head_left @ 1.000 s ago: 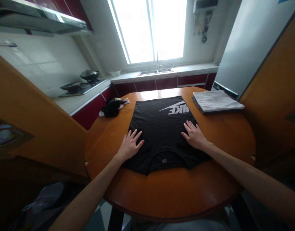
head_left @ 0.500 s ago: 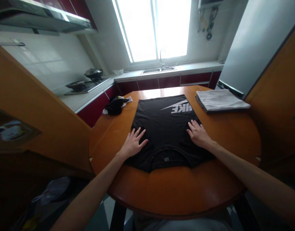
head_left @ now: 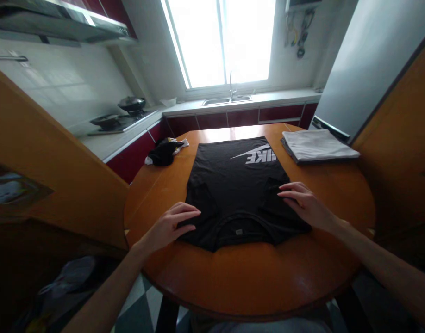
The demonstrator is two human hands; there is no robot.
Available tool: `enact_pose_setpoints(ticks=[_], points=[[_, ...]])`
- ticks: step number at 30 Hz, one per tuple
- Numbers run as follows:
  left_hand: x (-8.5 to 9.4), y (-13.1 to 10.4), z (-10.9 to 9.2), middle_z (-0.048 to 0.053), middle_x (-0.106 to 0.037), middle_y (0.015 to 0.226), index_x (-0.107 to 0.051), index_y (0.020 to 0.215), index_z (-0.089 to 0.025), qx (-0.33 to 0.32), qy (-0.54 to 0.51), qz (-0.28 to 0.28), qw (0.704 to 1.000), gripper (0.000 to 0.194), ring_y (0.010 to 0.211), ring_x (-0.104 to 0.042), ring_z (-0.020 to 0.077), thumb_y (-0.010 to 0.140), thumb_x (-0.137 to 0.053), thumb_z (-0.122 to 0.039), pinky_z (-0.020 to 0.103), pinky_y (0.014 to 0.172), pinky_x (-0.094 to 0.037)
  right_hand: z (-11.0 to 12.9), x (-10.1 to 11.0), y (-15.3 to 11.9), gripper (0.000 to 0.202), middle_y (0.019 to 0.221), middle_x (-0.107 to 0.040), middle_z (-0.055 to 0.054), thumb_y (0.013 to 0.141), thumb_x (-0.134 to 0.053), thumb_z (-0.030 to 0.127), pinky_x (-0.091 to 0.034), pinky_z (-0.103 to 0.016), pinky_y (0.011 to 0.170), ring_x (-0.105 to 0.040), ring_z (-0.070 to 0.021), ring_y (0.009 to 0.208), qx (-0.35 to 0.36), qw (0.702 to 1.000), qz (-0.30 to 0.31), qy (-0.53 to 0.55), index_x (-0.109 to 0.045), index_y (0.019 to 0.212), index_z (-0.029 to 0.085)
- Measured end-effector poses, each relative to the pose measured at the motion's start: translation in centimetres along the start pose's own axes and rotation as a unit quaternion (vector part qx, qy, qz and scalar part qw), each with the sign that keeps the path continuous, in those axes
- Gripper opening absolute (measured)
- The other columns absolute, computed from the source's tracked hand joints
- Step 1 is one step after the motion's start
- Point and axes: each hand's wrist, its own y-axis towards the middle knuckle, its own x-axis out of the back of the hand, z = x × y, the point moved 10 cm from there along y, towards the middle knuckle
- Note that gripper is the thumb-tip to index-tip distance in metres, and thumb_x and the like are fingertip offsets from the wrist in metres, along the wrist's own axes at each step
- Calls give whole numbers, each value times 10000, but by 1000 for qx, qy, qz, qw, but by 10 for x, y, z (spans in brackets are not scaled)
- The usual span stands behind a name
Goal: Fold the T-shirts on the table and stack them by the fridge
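A black T-shirt (head_left: 238,189) lies spread flat, its neckline toward me and a white logo at the far right end. Its sleeves are folded in over the body. My left hand (head_left: 169,226) is at the shirt's left edge, thumb and fingers apart, holding nothing. Over the right edge is my right hand (head_left: 304,203), fingers also parted and nothing in them. Whether the fingertips touch the cloth, I cannot tell.
The shirt is on a round wooden table (head_left: 254,286). A folded stack of white and grey cloth (head_left: 320,145) sits at the back right. Crumpled black and white cloth (head_left: 165,152) lies at the back left. Beyond are a counter with a sink (head_left: 228,100) and a stove with pans (head_left: 131,104).
Both hands have lifted from lying flat on the shirt and moved outward and toward me. The shirt stays in about the same place.
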Motion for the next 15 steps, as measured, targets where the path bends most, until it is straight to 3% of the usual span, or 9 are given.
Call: enact_pose_setpoints(ticks=[5, 11, 15], points=[[-11, -26, -27, 44, -701, 1061, -737, 1171, -304, -71, 11, 30, 997, 239, 999, -618, 183, 948, -684, -233, 315, 886, -522, 22, 4, -42, 231, 1211, -685, -73, 980, -584, 250, -543, -427, 958, -608, -253, 1146, 40, 997, 57, 15, -764, 1106, 321], [-20, -33, -31, 33, -712, 1019, -746, 1114, -288, -92, 79, 43, 992, 189, 981, -624, 178, 947, -683, -225, 311, 894, -498, 30, -4, -65, 166, 1235, -683, -61, 913, -697, 261, -550, -452, 969, -607, -271, 1161, 77, 990, 114, -7, -787, 1033, 332], [-22, -34, -33, 30, -712, 972, -738, 1041, -248, -102, 103, 49, 988, 144, 909, -632, 157, 962, -639, -180, 299, 865, -492, 30, -4, -69, 166, 1197, -688, -70, 918, -684, 248, -564, -436, 952, -624, -261, 1124, 84, 990, 111, -20, -778, 1040, 312]])
